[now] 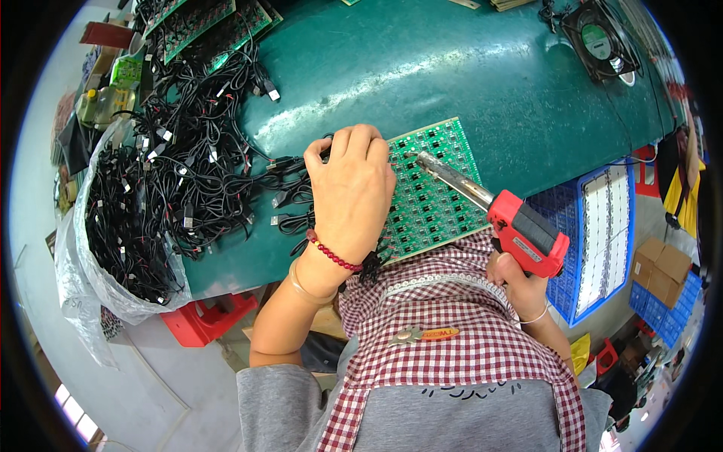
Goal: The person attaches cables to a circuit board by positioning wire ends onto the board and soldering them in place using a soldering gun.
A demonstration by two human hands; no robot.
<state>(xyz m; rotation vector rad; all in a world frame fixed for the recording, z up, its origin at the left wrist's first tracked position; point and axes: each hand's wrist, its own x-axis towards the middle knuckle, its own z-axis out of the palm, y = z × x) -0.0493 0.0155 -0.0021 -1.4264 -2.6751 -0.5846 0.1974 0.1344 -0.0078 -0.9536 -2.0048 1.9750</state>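
A green circuit board panel (pixel 433 203) with rows of small parts lies at the table's front edge, against the checked apron. Over its left side my left hand (pixel 350 184) is closed, palm down, on a black USB cable (pixel 326 143); the fingertips and the cable's end are hidden. More black cables (pixel 290 203) run along the panel's left edge. My right hand (pixel 520 286) grips a red and black soldering gun (pixel 527 233) from below. Its metal barrel slants up and left over the panel, with the tip near the upper rows, close to my left fingers.
A large heap of black USB cables (pixel 181 158) covers the table's left side, partly in a clear plastic bag (pixel 83 264). More circuit boards (pixel 199 30) are stacked behind it. A small fan (pixel 599 41) stands at the far right. Blue crates (pixel 584 248) sit right of the table.
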